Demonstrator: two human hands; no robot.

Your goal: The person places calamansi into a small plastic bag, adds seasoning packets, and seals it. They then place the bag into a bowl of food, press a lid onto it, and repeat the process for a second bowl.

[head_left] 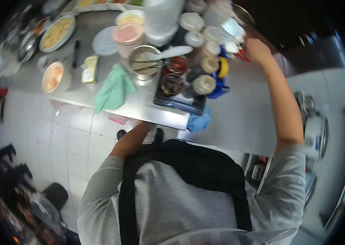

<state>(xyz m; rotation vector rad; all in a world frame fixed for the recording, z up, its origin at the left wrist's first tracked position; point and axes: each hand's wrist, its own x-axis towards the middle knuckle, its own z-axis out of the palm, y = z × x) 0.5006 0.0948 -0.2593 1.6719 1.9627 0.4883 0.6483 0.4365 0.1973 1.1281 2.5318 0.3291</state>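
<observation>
My right hand [257,52] reaches far over the counter, its fingers curled down at a small red object [242,55] whose kind I cannot make out. Just left of that hand are a stack of small white containers [231,36] and a blue holder [220,87] with a yellow roll [223,67] in it. Several lidded squeeze bottles [204,85] stand nearby, by a black tray [176,103] with jars of dark sauce [173,84]. My left forearm [133,139] goes down by the counter's front edge; the hand and fingers are hidden.
On the steel counter [148,110] are a green cloth [115,87], a metal pot [144,71] with utensils, a white tub [55,77], a yellow packet [89,69] and an oval dish [57,33]. A blue cloth [199,119] lies near the front edge. Tiled floor shows below.
</observation>
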